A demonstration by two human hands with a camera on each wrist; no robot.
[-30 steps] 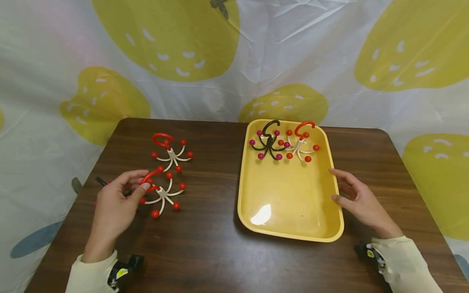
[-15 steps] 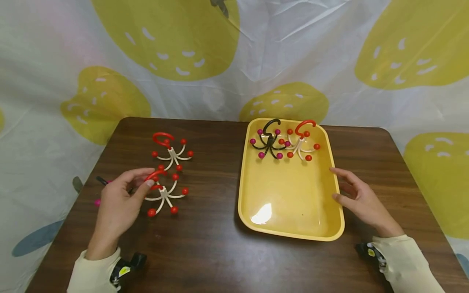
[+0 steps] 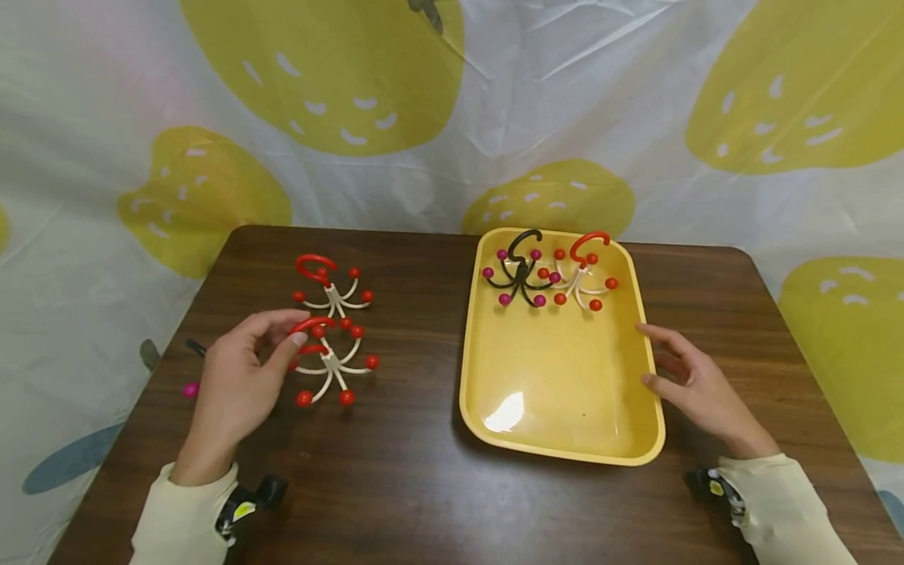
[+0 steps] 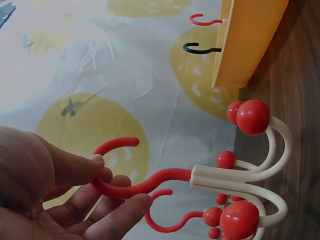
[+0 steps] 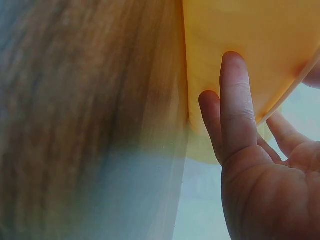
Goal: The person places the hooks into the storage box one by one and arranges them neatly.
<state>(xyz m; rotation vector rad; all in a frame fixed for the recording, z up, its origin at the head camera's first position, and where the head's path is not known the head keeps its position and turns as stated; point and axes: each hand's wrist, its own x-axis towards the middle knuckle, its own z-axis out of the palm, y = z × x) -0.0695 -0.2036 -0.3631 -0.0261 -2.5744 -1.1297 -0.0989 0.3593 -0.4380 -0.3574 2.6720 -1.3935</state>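
Observation:
My left hand (image 3: 243, 377) pinches the red hook of a white octopus hanger (image 3: 330, 361) with red ball tips. In the left wrist view, my thumb and fingers hold that red hook (image 4: 120, 192), and the white arms point away from the hand. Just behind it stands a matching red-and-white hanger (image 3: 332, 298). A dark hanger with pink balls (image 3: 191, 389) is mostly hidden behind my left hand. My right hand (image 3: 695, 388) touches the right side of the yellow tray (image 3: 466, 369); in the right wrist view, fairly straight fingers (image 5: 236, 100) lie against its outer wall.
Inside the tray's far end, a black hanger with pink balls (image 3: 521, 275) and a red-and-white one (image 3: 581, 278) stand side by side, their hooks rising near the rim. A patterned cloth (image 3: 395, 188) hangs behind the brown table (image 3: 395, 479).
The left hand has moved a little right and away from me, carrying the pinched hanger. The right hand and the tray stay almost where they were.

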